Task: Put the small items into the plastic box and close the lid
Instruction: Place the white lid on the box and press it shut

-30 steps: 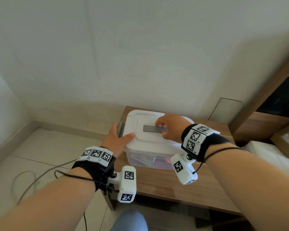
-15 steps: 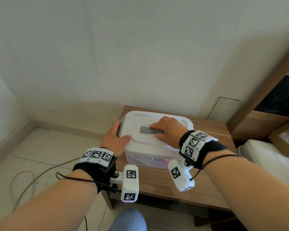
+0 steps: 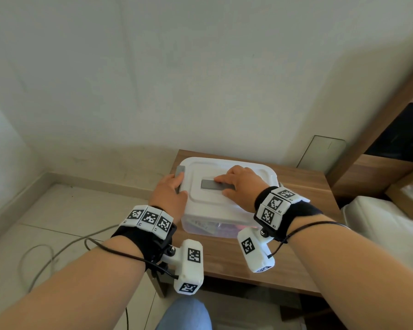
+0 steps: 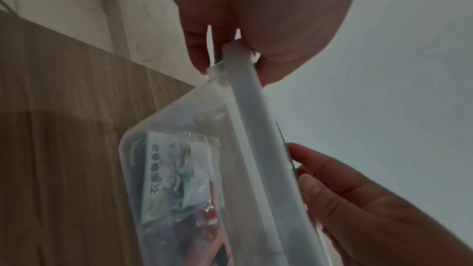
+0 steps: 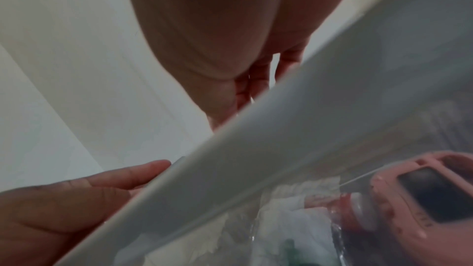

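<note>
A clear plastic box (image 3: 215,223) stands on the wooden table (image 3: 236,263) with its white lid (image 3: 200,203) on top. My left hand (image 3: 169,194) grips the box's left end: thumb on the lid, fingers over the grey latch (image 3: 179,171). My right hand (image 3: 241,184) lies flat on the lid, its fingers on the grey handle strip (image 3: 210,184). Through the wall, the left wrist view shows a green-printed sachet (image 4: 174,179), and the right wrist view shows a pink device (image 5: 422,199). The box's right end is hidden behind my right wrist.
The table stands against a white wall, with its left edge just beside the box. A grey cable (image 3: 45,253) lies on the tiled floor to the left. White bedding (image 3: 379,222) and a wooden frame are on the right. My knee (image 3: 184,315) is below the table's front edge.
My right hand has slid left along the handle strip. My left fingers have come up over the grey latch, which stood more upright before.
</note>
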The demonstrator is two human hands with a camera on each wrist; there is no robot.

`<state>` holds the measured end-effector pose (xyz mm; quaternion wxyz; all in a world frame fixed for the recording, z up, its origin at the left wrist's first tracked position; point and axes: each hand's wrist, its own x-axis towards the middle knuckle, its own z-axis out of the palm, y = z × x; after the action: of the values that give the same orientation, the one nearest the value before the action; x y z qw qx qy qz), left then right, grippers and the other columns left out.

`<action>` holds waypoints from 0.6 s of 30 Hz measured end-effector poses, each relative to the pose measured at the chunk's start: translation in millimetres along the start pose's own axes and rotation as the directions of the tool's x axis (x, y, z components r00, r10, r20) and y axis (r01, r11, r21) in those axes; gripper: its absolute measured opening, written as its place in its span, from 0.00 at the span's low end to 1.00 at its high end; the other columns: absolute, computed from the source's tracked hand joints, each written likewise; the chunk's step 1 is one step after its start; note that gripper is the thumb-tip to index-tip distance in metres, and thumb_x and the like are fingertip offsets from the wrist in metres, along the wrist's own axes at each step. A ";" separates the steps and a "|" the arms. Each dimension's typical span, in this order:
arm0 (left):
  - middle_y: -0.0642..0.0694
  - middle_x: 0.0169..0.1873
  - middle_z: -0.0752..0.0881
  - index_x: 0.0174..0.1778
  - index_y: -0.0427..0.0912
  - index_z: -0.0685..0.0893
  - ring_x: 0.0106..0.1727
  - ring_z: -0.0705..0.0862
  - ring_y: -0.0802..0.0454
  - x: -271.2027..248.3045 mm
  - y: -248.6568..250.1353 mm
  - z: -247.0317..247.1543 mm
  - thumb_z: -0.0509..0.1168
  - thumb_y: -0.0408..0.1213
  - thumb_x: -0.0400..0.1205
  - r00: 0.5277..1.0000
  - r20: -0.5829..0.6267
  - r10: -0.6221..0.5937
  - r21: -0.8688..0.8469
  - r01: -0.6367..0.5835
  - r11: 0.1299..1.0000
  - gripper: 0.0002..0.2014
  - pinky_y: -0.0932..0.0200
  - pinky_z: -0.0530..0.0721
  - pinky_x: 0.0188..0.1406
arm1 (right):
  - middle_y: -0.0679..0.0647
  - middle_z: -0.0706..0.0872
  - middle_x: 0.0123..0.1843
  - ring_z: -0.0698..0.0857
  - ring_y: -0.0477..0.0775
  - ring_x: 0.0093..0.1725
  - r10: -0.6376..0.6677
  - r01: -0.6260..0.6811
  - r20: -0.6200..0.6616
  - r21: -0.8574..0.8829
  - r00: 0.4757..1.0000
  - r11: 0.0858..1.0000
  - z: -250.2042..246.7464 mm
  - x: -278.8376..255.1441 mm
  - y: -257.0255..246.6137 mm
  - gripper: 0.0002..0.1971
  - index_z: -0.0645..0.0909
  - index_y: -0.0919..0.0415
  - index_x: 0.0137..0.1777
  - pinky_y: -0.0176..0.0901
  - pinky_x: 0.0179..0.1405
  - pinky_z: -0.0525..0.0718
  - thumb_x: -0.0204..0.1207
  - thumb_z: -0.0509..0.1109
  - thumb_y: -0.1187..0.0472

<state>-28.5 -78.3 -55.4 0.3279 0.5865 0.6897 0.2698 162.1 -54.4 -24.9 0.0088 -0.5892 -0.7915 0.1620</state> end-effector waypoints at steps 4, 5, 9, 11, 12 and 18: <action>0.42 0.80 0.67 0.81 0.43 0.66 0.79 0.69 0.44 -0.2 0.0 4.4 0.57 0.33 0.83 1.000 -0.007 0.013 0.021 -0.013 1.000 0.27 0.56 0.66 0.77 | 0.52 0.76 0.68 0.72 0.57 0.69 0.009 -0.009 -0.019 0.012 1.000 1.000 -0.8 -0.1 0.8 0.22 0.72 0.47 0.75 0.52 0.70 0.72 0.80 0.61 0.55; 0.41 0.81 0.66 0.81 0.42 0.65 0.79 0.68 0.44 -0.5 -0.4 5.5 0.56 0.33 0.83 1.000 -0.001 0.018 0.037 -0.018 0.999 0.27 0.55 0.65 0.77 | 0.53 0.76 0.68 0.73 0.57 0.69 0.026 -0.025 -0.046 0.030 0.999 0.999 -0.8 -1.4 2.6 0.23 0.73 0.49 0.75 0.52 0.70 0.72 0.79 0.61 0.56; 0.37 0.79 0.67 0.82 0.42 0.64 0.78 0.68 0.42 0.0 -0.3 8.8 0.55 0.34 0.84 1.000 0.000 0.029 0.021 -0.029 0.999 0.27 0.53 0.67 0.76 | 0.53 0.74 0.72 0.69 0.59 0.73 0.233 -0.216 -0.222 0.097 0.947 0.972 1.0 -16.8 21.1 0.26 0.71 0.49 0.74 0.52 0.73 0.67 0.75 0.65 0.48; 0.40 0.81 0.64 0.82 0.43 0.62 0.81 0.65 0.44 0.1 0.6 9.7 0.54 0.34 0.84 1.000 -0.003 0.009 0.019 -0.009 1.000 0.27 0.54 0.64 0.78 | 0.54 0.72 0.73 0.68 0.61 0.73 0.385 -0.352 -0.264 0.162 0.884 0.922 2.1 -28.1 33.4 0.31 0.70 0.50 0.74 0.55 0.72 0.68 0.71 0.67 0.42; 0.41 0.82 0.63 0.82 0.43 0.62 0.82 0.64 0.45 0.8 1.4 9.9 0.54 0.33 0.84 1.000 -0.006 0.006 0.016 -0.005 1.000 0.27 0.55 0.63 0.78 | 0.54 0.72 0.73 0.68 0.61 0.72 0.453 -0.415 -0.271 0.188 0.849 0.890 3.0 -32.8 39.0 0.34 0.69 0.50 0.74 0.56 0.71 0.69 0.70 0.67 0.39; 0.41 0.81 0.64 0.82 0.43 0.63 0.81 0.64 0.44 2.7 8.5 11.2 0.52 0.32 0.84 1.000 -0.013 0.000 0.005 0.000 1.000 0.27 0.57 0.62 0.77 | 0.62 0.75 0.71 0.75 0.66 0.67 0.698 -0.620 -0.099 0.383 0.710 0.685 13.3 -40.2 62.3 0.45 0.67 0.61 0.73 0.58 0.63 0.78 0.63 0.67 0.30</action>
<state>-14.8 -74.4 -56.5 0.3222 0.5855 0.6924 0.2720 229.6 -79.5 -47.0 0.1399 -0.8406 -0.4796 0.2094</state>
